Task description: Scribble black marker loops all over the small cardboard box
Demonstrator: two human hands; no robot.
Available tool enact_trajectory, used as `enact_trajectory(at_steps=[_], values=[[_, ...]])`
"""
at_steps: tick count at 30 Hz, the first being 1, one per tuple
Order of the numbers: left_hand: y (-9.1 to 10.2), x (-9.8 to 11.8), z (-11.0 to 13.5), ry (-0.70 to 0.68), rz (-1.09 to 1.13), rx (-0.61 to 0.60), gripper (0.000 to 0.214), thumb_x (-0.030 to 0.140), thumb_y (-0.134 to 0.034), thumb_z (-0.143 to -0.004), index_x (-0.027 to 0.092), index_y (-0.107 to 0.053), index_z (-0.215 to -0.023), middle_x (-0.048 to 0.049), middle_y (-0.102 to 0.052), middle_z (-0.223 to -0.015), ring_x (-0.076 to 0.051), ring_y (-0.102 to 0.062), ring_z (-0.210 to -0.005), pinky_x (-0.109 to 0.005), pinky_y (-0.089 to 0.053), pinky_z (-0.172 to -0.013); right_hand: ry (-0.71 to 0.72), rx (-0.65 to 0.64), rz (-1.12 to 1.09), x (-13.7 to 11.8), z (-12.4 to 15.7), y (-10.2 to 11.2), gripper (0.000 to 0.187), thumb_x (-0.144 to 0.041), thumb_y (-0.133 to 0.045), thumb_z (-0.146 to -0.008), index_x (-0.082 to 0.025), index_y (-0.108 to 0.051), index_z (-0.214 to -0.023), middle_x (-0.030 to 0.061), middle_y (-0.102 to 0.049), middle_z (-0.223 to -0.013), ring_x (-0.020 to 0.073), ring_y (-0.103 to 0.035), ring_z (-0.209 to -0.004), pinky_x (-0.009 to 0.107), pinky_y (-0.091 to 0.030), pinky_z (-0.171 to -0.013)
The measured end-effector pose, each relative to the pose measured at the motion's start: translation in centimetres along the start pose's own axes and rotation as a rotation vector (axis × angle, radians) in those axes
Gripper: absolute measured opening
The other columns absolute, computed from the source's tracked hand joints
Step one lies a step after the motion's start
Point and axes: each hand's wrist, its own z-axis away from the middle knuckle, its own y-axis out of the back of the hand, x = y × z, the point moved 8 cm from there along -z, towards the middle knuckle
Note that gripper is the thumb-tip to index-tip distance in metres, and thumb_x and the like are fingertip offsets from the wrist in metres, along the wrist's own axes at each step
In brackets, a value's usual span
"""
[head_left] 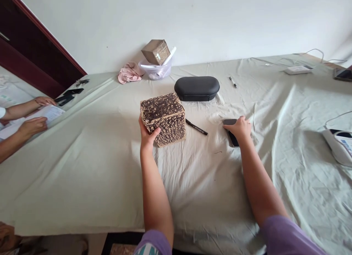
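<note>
My left hand [148, 136] grips a small cardboard box [170, 125] by its near left corner, thumb on the front face. Black looping scribbles cover the box's top and front. To the right, my right hand [242, 128] is closed around the sides of a dark phone [233, 137] that lies on the cloth; the hand hides part of it. Between the two hands lies a black marker pen [196, 126], its left end close to the box. Just behind the box is a black oval hard case [197, 88].
A pale green cloth [110, 181] covers the table. Near the wall stand a clear tub [156, 71] with a brown box [156, 51] on top, and a pink cloth [129, 72]. A pen [233, 82] lies behind. At left, another person's hands [34, 126] hold papers. White devices with cables sit right.
</note>
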Motion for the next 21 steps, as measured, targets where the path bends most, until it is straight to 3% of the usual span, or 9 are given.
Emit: enact_trajectory(at_steps=[5, 12, 17, 21], values=[[-0.4, -3.1, 0.7, 0.036, -0.008, 0.001, 0.115, 0.068, -0.097, -0.068, 0.038, -0.043, -0.165, -0.0117, -0.058, -0.163, -0.037, -0.057, -0.153, -0.052, -0.044, -0.131, 0.042, -0.052, 0.074, -0.2, 0.1, -0.4, 0.081, -0.052, -0.077, -0.085, 0.004, -0.055, -0.139, 0.0319, -0.063, -0.132, 0.0456, -0.055, -0.134, 0.049, -0.04, -0.113], [-1.5, -8.1, 2.0, 0.137, -0.044, 0.018, 0.14, 0.079, -0.097, -0.056, 0.036, -0.031, -0.172, -0.0174, -0.057, -0.162, -0.042, -0.057, -0.153, -0.06, -0.039, -0.132, -0.076, -0.049, 0.012, 0.3, 0.5, -0.4, 0.092, -0.05, -0.081, -0.08, -0.001, -0.046, -0.15, 0.034, -0.057, -0.144, 0.0485, -0.051, -0.139, 0.052, -0.042, -0.111], [-2.6, -9.1, 2.4, 0.151, -0.075, -0.004, 0.146, 0.08, -0.097, -0.054, 0.034, -0.027, -0.173, -0.0179, -0.057, -0.162, -0.042, -0.056, -0.154, -0.06, -0.037, -0.134, -0.072, -0.067, -0.002, 0.2, 0.8, -0.4, 0.087, -0.048, -0.082, -0.081, -0.002, -0.049, -0.146, 0.0332, -0.057, -0.143, 0.0479, -0.05, -0.139, 0.052, -0.041, -0.112], [-4.0, -8.9, 2.0, 0.142, -0.062, -0.024, 0.151, 0.082, -0.096, -0.053, 0.036, -0.019, -0.175, -0.018, -0.049, -0.169, -0.041, -0.052, -0.158, -0.059, -0.037, -0.134, -0.098, -0.06, -0.048, -0.1, 1.3, 0.2, 0.094, -0.047, -0.085, -0.08, -0.001, -0.044, -0.152, 0.0344, -0.054, -0.148, 0.0466, -0.049, -0.142, 0.051, -0.04, -0.114]])
